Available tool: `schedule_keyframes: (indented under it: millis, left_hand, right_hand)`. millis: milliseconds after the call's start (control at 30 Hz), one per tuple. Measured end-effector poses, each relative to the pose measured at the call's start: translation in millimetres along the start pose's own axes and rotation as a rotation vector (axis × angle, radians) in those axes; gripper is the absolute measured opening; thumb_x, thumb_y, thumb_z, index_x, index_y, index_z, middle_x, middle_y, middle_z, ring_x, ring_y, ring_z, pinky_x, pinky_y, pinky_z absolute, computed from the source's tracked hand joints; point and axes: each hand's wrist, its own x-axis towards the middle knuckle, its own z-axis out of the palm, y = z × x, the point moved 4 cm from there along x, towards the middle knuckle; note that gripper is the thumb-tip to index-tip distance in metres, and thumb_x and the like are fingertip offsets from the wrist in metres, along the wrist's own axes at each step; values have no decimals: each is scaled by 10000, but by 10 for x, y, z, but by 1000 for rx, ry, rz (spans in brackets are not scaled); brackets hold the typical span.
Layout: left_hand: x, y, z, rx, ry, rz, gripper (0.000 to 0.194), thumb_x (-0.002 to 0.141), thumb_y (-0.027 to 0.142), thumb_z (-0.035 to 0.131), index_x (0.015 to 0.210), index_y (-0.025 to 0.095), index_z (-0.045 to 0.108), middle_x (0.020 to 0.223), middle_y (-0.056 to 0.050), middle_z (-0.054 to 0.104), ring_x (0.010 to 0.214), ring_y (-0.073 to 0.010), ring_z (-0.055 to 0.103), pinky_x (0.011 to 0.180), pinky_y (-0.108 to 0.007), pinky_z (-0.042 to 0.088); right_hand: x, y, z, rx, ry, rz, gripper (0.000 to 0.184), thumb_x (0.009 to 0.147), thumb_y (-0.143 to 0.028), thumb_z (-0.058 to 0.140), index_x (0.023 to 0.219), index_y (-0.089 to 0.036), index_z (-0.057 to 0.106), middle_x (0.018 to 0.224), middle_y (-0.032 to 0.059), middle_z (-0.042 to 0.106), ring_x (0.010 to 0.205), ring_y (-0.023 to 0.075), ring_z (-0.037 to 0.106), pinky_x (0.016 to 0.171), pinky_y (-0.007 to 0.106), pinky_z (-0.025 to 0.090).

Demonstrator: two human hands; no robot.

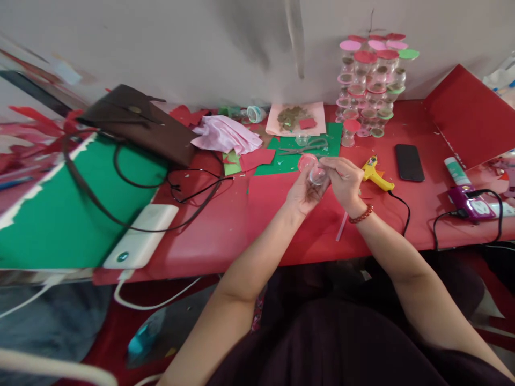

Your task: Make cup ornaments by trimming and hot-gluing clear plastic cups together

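My left hand [302, 194] is closed around a small clear plastic cup [317, 175], which is tilted over the red sheet. At the cup's far left side shows a pinkish-red round piece [307, 162]; I cannot tell whether it is joined to the cup. My right hand [344, 178], with a beaded bracelet on the wrist, has its fingertips pinched together at the cup's right edge. What lies between those fingertips is hidden. Just beyond the hands, scissors [308, 147] lie on a green sheet [277, 167]. A yellow glue gun [376, 174] rests right of my right hand.
A tower of clear cups with coloured discs [366, 88] stands at the back. Right are a phone [409, 162] and purple corded device [469, 203]. Left are a brown bag [140, 123], glasses [197, 185] and white power bank [142, 236]. A translucent stick [341, 227] lies near the front edge.
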Motion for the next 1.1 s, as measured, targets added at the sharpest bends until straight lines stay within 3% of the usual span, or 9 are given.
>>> schedule_keyframes:
  millis: [167, 433, 633, 833, 1100]
  left_hand:
    - [-33, -14, 23, -31, -13, 62, 208, 920, 282, 752, 1067, 135, 736, 722, -18, 751, 663, -122, 736, 822, -231, 618]
    - [-23, -48, 5, -37, -51, 131, 263, 897, 285, 764, 1132, 168, 737, 808, -27, 779, 760, -140, 759, 883, -254, 614]
    - [-54, -82, 15, -36, -78, 140, 156, 928, 276, 720, 1050, 180, 736, 779, -16, 767, 741, -132, 751, 804, -226, 601]
    - [-58, -114, 8, -27, -82, 154, 239, 918, 321, 723, 1126, 203, 730, 901, -40, 803, 929, -184, 784, 878, -267, 616]
    - [-122, -95, 62, -54, -49, 180, 99, 949, 249, 669, 938, 178, 737, 881, -50, 795, 1012, -191, 776, 930, -272, 612]
  right_hand:
    - [14, -26, 41, 108, 64, 55, 138, 925, -275, 666, 846, -288, 778, 905, -13, 819, 882, 177, 788, 864, 375, 658]
    - [-17, 41, 133, 251, 85, 113, 117, 921, -343, 693, 837, -266, 667, 1028, 15, 813, 1003, 197, 786, 945, 409, 642]
    - [-41, 5, 176, 279, 81, 80, 194, 992, -417, 630, 876, -270, 579, 1192, 45, 764, 1169, 212, 743, 1080, 503, 592]
    - [-27, -7, 221, 315, 74, 143, 326, 995, -536, 605, 858, -273, 469, 1163, 73, 743, 1257, 245, 703, 1151, 592, 528]
    - [-26, 29, 254, 387, 97, 133, 356, 1017, -541, 558, 850, -270, 398, 1248, 105, 720, 1295, 247, 683, 1164, 589, 511]
